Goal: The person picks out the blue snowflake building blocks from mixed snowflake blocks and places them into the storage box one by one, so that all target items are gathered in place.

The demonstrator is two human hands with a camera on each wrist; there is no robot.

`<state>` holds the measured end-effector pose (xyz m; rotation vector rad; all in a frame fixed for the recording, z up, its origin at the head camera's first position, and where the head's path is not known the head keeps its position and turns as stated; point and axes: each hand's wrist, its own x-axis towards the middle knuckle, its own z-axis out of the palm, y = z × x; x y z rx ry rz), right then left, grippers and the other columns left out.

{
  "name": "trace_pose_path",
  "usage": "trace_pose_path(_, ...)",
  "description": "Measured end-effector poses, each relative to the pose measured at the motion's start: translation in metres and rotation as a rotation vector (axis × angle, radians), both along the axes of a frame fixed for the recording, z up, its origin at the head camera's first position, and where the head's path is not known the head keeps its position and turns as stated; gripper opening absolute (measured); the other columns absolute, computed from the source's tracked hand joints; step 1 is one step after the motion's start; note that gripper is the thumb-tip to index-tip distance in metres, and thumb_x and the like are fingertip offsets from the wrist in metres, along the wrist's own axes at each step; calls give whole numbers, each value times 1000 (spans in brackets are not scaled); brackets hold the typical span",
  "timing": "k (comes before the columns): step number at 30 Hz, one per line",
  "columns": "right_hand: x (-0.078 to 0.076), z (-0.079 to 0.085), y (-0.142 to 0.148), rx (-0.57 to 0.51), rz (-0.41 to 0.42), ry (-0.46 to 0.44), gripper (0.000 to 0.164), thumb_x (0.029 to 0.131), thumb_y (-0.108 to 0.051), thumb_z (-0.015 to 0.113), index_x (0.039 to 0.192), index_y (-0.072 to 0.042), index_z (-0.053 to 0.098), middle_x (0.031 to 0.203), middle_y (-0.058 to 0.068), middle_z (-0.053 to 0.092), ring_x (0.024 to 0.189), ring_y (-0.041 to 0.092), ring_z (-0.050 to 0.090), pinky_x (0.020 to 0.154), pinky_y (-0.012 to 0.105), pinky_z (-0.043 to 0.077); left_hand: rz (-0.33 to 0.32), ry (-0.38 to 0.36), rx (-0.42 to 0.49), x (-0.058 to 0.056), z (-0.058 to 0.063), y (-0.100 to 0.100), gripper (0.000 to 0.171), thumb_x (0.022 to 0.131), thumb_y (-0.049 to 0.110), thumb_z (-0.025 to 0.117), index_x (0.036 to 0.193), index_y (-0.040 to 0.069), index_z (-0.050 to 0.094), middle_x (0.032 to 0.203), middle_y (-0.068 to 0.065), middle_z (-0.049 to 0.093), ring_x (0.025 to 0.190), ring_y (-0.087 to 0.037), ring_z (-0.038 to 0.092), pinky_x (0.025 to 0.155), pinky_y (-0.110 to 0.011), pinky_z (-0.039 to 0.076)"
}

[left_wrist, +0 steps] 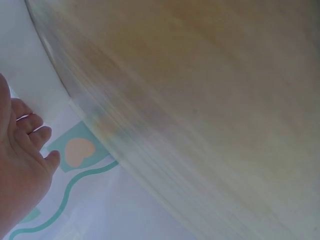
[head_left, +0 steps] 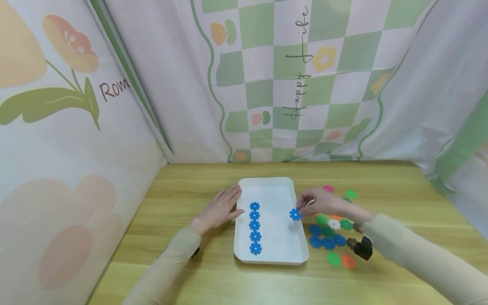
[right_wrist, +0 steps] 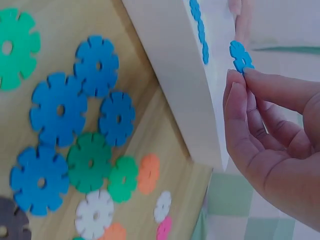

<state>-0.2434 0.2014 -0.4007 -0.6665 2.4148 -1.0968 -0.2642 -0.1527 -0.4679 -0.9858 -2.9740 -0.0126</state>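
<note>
A white tray (head_left: pixel 276 199) stands on the wooden table. Along its left side several blue notched discs (head_left: pixel 255 225) lie in a straight column. My left hand (head_left: pixel 221 208) rests with extended fingers on the tray's left rim; the left wrist view catches part of that hand (left_wrist: pixel 25 155) at its edge. Over the tray's right rim, my right hand (head_left: pixel 318 202) pinches a blue notched disc (head_left: pixel 295 214) between thumb and forefinger. The same disc (right_wrist: pixel 241 56) shows upright at the fingertips in the right wrist view, with its lower edge hidden by them.
Right of the tray lie loose notched discs: blue (head_left: pixel 328 243), green (head_left: pixel 334 259), orange (head_left: pixel 348 261), white (head_left: pixel 334 224) and pink (head_left: pixel 328 189), some partly under the right forearm. A checked curtain (head_left: pixel 282 84) hangs behind the table, and a printed cloth (head_left: pixel 76 169) at the left.
</note>
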Motion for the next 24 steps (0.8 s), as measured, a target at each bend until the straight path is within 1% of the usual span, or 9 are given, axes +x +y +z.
trace_pose_path(6, 5, -3, -16, -7, 33, -62, 13, 90, -13, 72, 94, -2, 64, 94, 9, 68, 85, 16, 64, 73, 30, 60, -1, -4, 6, 0, 2, 0, 75, 104, 56, 35, 158, 6, 19, 167, -9, 18, 155, -25, 21, 127, -46, 21)
trace_pose_path(10, 7, -7, -26, -8, 59, -76, 12, 89, -10, 71, 93, -1, 64, 91, 8, 68, 80, 14, 65, 71, 28, 60, -3, -5, 12, 0, 2, 0, 75, 104, 56, 35, 158, 6, 20, 166, -10, 19, 155, -25, 22, 127, -46, 21)
trace_pose_path(14, 9, -12, -36, 9, 96, -67, 9, 89, -7, 70, 91, -1, 64, 87, 7, 68, 76, 11, 64, 69, 25, 60, -3, -7, 9, 0, 2, 1, 75, 104, 56, 35, 158, 5, 20, 166, -10, 19, 155, -25, 21, 127, -46, 21)
trace_pose_path(19, 14, -15, -50, 106, 123, -36, 7, 87, -6, 71, 89, -6, 65, 85, -1, 68, 78, 10, 62, 68, 21, 55, 4, -14, -7, -1, 0, 1, 76, 104, 57, 34, 158, 7, 19, 167, -9, 16, 155, -24, 19, 127, -45, 19)
trace_pose_path(22, 19, -16, -58, 129, 141, -39, 7, 86, -5, 72, 88, -6, 65, 85, -1, 68, 78, 9, 60, 67, 19, 53, 7, -16, -16, -1, 0, 1, 76, 103, 58, 33, 159, 8, 17, 167, -8, 15, 156, -23, 17, 128, -44, 19)
trace_pose_path(24, 22, -18, -62, 126, 161, -41, 7, 87, -4, 71, 89, -6, 65, 85, 0, 68, 77, 8, 60, 67, 18, 53, 4, -13, -8, -1, 0, 1, 76, 103, 57, 34, 158, 7, 19, 167, -8, 17, 155, -23, 19, 127, -44, 20)
